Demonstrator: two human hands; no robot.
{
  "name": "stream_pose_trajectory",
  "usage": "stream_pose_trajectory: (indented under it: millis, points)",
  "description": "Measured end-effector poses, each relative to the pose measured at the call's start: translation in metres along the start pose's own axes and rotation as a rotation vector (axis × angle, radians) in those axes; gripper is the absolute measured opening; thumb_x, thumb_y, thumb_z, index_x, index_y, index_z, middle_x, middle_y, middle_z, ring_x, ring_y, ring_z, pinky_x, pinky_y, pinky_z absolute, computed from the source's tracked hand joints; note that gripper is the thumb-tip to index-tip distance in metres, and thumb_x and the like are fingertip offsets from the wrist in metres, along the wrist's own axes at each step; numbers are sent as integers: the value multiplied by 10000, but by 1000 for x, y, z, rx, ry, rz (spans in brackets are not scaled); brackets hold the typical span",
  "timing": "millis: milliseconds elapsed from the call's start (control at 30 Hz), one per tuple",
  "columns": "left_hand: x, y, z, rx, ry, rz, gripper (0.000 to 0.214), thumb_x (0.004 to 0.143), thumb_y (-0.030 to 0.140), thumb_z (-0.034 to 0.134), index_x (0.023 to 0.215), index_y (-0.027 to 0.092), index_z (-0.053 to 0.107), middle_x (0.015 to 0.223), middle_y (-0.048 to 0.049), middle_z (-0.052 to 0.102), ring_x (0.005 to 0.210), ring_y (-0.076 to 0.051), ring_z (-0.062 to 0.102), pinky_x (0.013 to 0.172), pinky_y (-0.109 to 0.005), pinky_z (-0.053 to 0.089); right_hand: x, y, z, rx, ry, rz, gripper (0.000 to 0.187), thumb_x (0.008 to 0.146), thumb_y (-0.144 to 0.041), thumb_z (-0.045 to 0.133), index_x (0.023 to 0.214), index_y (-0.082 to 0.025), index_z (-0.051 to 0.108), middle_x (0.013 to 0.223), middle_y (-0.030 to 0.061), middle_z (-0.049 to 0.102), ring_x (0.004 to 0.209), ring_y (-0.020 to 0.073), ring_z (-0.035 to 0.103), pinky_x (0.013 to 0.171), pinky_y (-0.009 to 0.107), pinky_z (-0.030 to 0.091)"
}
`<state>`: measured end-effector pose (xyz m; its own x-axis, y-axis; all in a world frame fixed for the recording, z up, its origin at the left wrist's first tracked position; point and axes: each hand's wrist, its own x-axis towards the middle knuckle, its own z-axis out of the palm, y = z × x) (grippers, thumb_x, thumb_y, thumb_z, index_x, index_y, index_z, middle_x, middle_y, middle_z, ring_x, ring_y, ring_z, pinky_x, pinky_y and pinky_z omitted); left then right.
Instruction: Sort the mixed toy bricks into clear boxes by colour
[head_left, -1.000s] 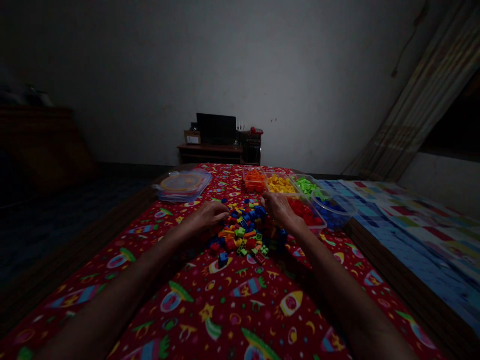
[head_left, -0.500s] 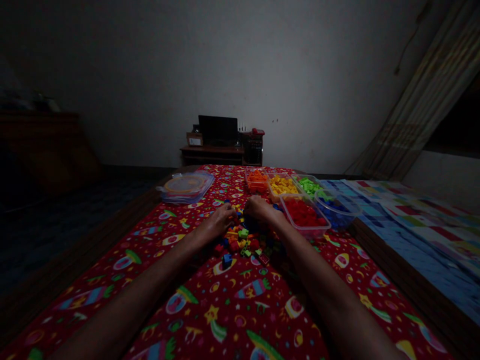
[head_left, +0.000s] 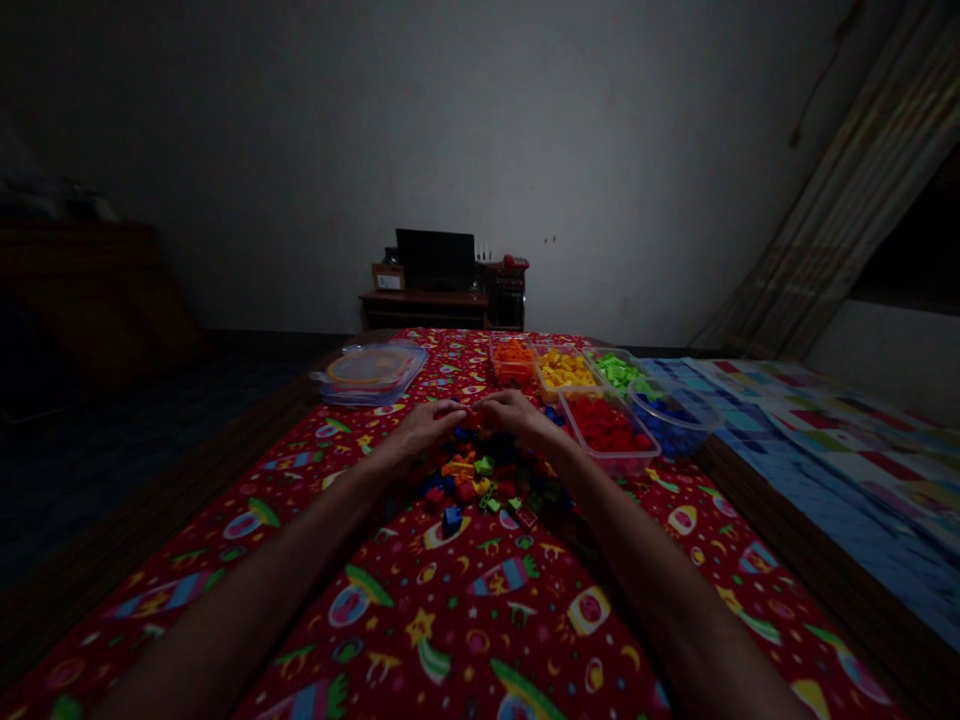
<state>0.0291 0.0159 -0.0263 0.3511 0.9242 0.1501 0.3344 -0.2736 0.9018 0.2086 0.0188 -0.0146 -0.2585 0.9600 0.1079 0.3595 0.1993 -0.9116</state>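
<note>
Plastic bricks (head_left: 484, 480) (2 hands (head_left: 516, 413) above).

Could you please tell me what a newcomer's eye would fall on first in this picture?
Probably the bright red cloth printed with rockets and stars, spread through the middle of the dim view. On it lies a loose heap of multicoloured plastic toy bricks, with the bare left hand and bare right hand close together above its far side. Rightward and beyond stand five clear plastic containers of orange, yellow, green, red and blue pieces.
</note>
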Motion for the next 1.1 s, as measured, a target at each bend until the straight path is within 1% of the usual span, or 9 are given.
stream_pose_trajectory:
  millis: [67,167,300,400,567,667,767,933,1100]
  points:
    - [-1,2,3,-20,19,-2,405,695,523,608,843,149,651,574,28,560,507,-115,463,473,-216,321,-1,2,7,110,-75,-5,262,800,-296,502,713,-106,659,538,-31,534,488,67,462,500,176,379]
    - [-2,6,10,-115,49,-44,342,703,464,638,815,140,629,602,28,557,508,-97,462,472,-202,328,0,7,11,133,-97,-31,253,704,-353,638,774,-113,676,551,-45,532,498,62,450,494,172,366]
    - [4,8,15,-484,189,-181,255,852,385,497,825,136,545,602,17,523,440,-62,420,419,-172,321,3,6,4,-52,59,-34,246,671,-290,651,823,-103,700,578,-34,561,513,69,454,491,177,345]
    - [7,13,12,-761,250,-292,291,937,359,329,891,135,509,673,-27,547,516,-86,514,481,-194,430,2,-2,-1,-114,160,-60,247,699,-258,607,876,-114,701,630,-17,600,549,82,491,517,182,364]
    - [0,27,10,-886,131,-305,454,935,459,277,1045,85,511,900,-139,607,750,-162,609,684,-284,519,-8,-14,11,-279,181,-216,271,742,-264,578,971,-158,676,751,7,657,686,119,566,611,199,412]
    - [-4,34,16,-847,74,-257,520,905,512,325,1198,101,451,985,-134,615,845,-204,615,739,-331,518,-14,-16,23,-448,104,-377,290,752,-212,566,1026,-178,654,871,27,676,778,134,582,695,214,415]
    - [-7,37,23,-812,56,-234,556,893,537,322,1301,161,351,1037,-115,604,895,-224,619,750,-373,518,-17,-18,25,-593,82,-448,258,768,-167,525,990,-163,656,865,45,673,762,132,567,700,214,394]
    - [-6,36,23,-814,40,-198,607,861,592,363,1308,182,335,1118,-149,570,961,-202,618,829,-350,501,-17,-25,3,-663,185,-374,177,755,-163,516,831,-124,671,725,32,633,632,101,499,598,199,335]
    - [-2,32,16,-819,75,-186,464,859,539,423,1104,153,504,1106,-161,600,1038,-206,596,915,-339,464,-21,-32,-38,-648,281,-276,189,744,-174,514,801,-115,685,655,8,599,582,83,462,559,201,306]
